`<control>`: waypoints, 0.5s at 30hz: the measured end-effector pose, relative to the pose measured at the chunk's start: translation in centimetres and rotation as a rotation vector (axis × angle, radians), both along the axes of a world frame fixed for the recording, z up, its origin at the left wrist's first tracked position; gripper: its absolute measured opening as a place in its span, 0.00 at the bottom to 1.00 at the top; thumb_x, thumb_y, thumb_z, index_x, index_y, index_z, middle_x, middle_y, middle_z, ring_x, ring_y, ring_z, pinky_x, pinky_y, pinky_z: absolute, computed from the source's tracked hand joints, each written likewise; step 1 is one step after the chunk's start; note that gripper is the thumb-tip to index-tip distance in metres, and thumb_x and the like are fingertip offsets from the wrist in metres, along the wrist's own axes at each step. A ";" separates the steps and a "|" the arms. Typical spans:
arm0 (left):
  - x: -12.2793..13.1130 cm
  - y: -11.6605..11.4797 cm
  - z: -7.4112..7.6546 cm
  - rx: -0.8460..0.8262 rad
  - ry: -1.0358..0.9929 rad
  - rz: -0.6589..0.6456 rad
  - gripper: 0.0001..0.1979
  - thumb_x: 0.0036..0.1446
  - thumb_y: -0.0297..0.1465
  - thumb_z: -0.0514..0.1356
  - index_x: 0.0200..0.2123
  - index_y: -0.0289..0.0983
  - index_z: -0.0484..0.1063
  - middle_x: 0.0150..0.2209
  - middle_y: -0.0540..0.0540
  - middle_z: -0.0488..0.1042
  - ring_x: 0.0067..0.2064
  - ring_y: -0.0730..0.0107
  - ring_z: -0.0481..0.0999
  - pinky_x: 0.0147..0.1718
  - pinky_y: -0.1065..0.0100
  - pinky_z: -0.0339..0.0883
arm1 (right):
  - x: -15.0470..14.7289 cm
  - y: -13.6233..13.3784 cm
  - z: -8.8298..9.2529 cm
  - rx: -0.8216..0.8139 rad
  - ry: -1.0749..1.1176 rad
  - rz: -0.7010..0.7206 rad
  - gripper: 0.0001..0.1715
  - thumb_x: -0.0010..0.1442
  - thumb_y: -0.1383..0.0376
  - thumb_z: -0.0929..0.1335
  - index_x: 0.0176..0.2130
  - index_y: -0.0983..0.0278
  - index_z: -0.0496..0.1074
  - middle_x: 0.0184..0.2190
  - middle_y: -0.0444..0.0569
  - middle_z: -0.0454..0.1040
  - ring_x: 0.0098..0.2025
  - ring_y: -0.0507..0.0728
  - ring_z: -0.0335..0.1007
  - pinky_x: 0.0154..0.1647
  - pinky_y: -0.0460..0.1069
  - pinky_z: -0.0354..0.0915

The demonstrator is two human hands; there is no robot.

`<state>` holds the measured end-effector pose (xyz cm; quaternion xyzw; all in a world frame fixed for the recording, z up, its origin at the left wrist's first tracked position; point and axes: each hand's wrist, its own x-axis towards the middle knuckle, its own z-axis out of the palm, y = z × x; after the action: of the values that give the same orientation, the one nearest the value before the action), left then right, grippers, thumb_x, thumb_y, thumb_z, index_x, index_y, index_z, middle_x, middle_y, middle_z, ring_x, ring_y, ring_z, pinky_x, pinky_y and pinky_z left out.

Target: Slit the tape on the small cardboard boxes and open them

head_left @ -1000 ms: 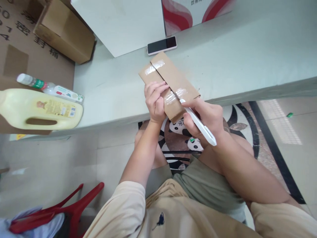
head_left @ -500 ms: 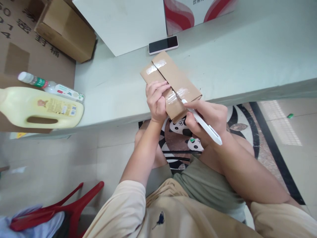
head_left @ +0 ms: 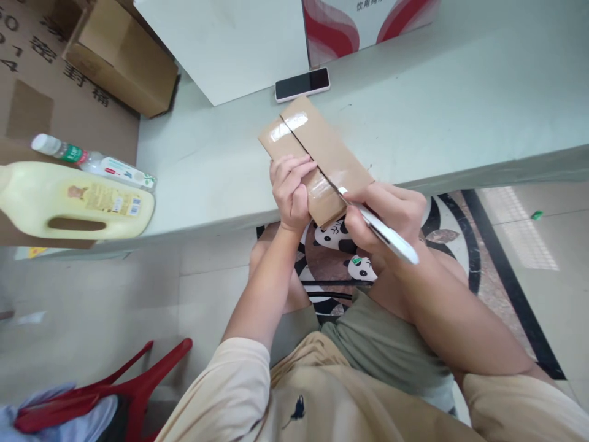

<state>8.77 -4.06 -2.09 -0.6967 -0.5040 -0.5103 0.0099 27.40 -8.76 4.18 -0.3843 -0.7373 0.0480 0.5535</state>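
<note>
A small brown cardboard box (head_left: 331, 144) lies tilted over the table's front edge, its seam crossed by strips of clear tape (head_left: 294, 121). My left hand (head_left: 292, 191) is closed around the box's left side, fingers resting on the top near the seam. In my right hand (head_left: 389, 212) is a white utility knife (head_left: 391, 236), gripped between thumb and fingers. Its front end touches the seam at the box's near right end. Whether the blade is out, I cannot see.
Behind the box a phone (head_left: 302, 85) lies on the table (head_left: 460, 110), beside a white box (head_left: 239, 49). At the left are a yellow jug (head_left: 32, 199), a plastic bottle (head_left: 94, 161) and a cardboard carton (head_left: 124, 61). A red stool (head_left: 133, 393) stands on the floor.
The knife has rolled slightly in my right hand, and its rear end has shifted a little right and up. My left hand and the box are nearly unmoved.
</note>
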 end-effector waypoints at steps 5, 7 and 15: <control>-0.2 -0.2 0.1 0.015 -0.016 -0.015 0.31 0.69 0.49 0.38 0.45 0.43 0.78 0.50 0.44 0.79 0.58 0.52 0.73 0.65 0.44 0.61 | 0.8 -0.5 0.4 0.009 0.153 0.040 0.07 0.56 0.68 0.65 0.28 0.59 0.72 0.17 0.42 0.68 0.18 0.51 0.60 0.18 0.49 0.56; -0.2 -0.1 0.2 0.002 -0.031 -0.020 0.31 0.69 0.50 0.38 0.46 0.43 0.78 0.50 0.43 0.79 0.59 0.52 0.72 0.66 0.44 0.60 | 0.9 -0.2 0.2 0.037 0.309 -0.003 0.10 0.62 0.61 0.65 0.29 0.58 0.72 0.16 0.41 0.65 0.16 0.50 0.58 0.15 0.49 0.53; -0.4 0.3 0.1 0.016 -0.038 -0.020 0.32 0.69 0.51 0.38 0.46 0.43 0.78 0.50 0.43 0.79 0.59 0.52 0.73 0.65 0.45 0.60 | 1.4 2.2 -0.6 -0.113 0.616 -0.108 0.17 0.64 0.47 0.70 0.35 0.56 0.68 0.21 0.41 0.63 0.18 0.51 0.60 0.16 0.49 0.53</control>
<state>8.39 -3.81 -1.95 -0.6919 -0.4929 -0.5276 0.0009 28.83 -6.53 3.60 -0.4204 -0.5098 0.1734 0.7303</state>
